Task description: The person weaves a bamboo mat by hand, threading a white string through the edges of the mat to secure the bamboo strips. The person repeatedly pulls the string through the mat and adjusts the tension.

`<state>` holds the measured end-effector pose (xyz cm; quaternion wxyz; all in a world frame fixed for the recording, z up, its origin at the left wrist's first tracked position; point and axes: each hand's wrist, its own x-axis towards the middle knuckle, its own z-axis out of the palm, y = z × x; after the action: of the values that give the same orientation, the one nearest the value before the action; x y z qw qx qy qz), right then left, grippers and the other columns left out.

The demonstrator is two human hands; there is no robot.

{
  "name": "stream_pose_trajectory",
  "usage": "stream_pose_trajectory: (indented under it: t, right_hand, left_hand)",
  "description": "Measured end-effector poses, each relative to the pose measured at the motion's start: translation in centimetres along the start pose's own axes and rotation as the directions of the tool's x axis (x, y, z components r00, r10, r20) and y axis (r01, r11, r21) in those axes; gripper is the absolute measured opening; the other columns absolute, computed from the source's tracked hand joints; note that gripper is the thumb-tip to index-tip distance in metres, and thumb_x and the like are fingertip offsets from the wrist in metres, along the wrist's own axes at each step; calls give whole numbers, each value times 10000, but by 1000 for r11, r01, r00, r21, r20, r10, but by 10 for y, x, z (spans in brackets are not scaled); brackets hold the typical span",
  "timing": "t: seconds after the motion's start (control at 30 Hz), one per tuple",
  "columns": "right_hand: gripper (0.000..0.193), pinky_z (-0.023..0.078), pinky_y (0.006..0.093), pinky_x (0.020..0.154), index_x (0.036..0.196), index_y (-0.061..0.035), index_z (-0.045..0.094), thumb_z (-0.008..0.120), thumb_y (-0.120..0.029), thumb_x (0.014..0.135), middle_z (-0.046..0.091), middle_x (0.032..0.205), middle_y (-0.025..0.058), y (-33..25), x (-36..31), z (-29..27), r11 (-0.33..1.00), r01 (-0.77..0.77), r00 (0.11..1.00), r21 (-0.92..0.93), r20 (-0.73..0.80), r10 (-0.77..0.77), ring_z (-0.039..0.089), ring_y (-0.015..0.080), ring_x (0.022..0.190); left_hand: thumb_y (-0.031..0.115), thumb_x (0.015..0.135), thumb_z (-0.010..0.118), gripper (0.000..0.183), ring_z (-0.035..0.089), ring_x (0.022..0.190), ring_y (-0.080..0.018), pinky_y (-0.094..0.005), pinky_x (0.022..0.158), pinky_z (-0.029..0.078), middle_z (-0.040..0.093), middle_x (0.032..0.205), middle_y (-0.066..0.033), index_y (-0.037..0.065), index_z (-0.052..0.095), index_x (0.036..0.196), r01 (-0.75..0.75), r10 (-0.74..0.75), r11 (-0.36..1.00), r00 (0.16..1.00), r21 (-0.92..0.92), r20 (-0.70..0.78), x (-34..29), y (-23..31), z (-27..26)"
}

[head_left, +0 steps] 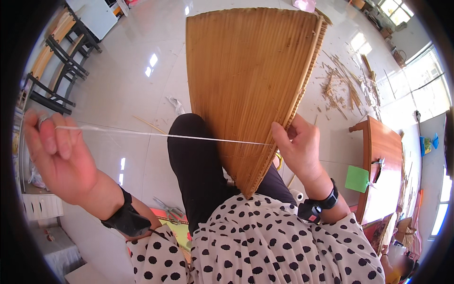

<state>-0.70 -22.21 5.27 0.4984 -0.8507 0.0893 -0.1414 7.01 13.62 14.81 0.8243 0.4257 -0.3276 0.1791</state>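
Note:
A fan-shaped panel of thin brown reed strips [250,80] rests upright against my lap, wide end up and narrow tip near my waist. Its right edge carries a row of stitched binding. My right hand [301,144] pinches that edge, with the fingertips partly hidden behind it. From there a white thread [189,137] runs taut across the panel and my thigh to the left. My left hand [61,156], slightly blurred, is raised far out at the left with its fingers curled round the thread's end.
Scissors [169,209] lie beside my left thigh. Cut reed scraps [347,85] litter the tiled floor at the far right. A wooden table [385,165] with a green fly-swatter-like square [356,179] stands right. Dark-framed chairs [61,61] line the far left.

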Motion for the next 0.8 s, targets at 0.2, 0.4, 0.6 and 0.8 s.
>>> stream_pose_trajectory:
  t: [0.2,0.4,0.6,0.8]
  right_hand:
    - [297,517,348,589,978,48,654,770,-185,836,674,761,168,7,-17,25,977,211,977,-34,23,-211,661,246,636]
    - [418,568,342,694,1140,49,638,789,-158,811,704,976,197,18,-24,39,911,406,901,68,138,-412,712,305,806]
    - [455,571,338,640,1250,93,564,727,-48,850,699,936,234,8,-39,62,916,399,914,-45,99,-393,726,312,745]
    - [451,533,334,535,1270,73,566,712,-48,861,683,754,190,9,-40,66,905,412,909,-111,-27,-417,688,289,580]
  left_hand:
    - [163,1067,493,252,302,663,-108,-262,633,282,364,726,4,-46,547,1196,-44,56,993,993,112,-102,8,3,-13]
    - [151,1064,496,247,330,681,-123,-277,651,300,368,731,-2,-52,551,1195,-128,165,957,978,260,-126,15,24,-17]
    - [172,1059,502,259,343,668,-119,-281,667,306,374,735,-1,-53,548,1178,-166,222,921,967,352,-126,14,56,-17]
    - [184,1054,507,273,328,640,-96,-260,662,304,368,725,10,-57,540,1178,-140,246,886,950,442,-191,4,82,-33]
